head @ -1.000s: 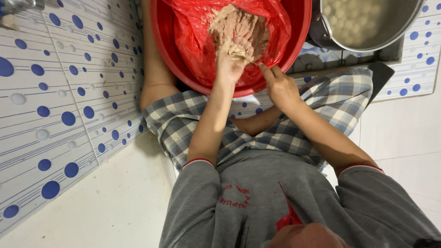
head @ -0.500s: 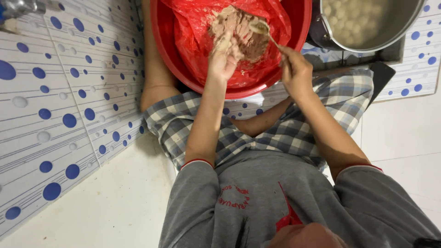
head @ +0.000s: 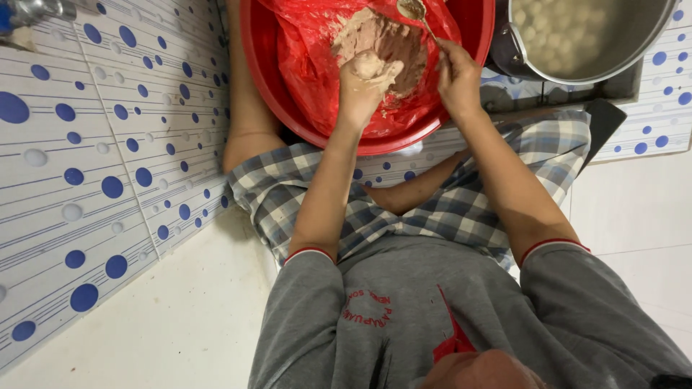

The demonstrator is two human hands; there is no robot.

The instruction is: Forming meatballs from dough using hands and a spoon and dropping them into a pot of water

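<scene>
A: What were the hands doing?

B: The left hand (head: 366, 81) was curled around a pale lump of mixture (head: 367, 66), squeezing it up out of the fist. The right hand (head: 455, 72) pinched a spoon (head: 415, 10) by its handle, bowl raised above the paste.

A: How would that go well?

B: I'd say squeeze evenly and scoop cleanly across the top, so each ball comes off round.

A: And the count?

B: One red basin (head: 268, 79) lined with one red bag (head: 303, 65), holding the mass of paste (head: 393, 39); one metal pot (head: 577, 68) just beside it, full of pale balls (head: 569, 29), too many to count; one spoon.
</scene>
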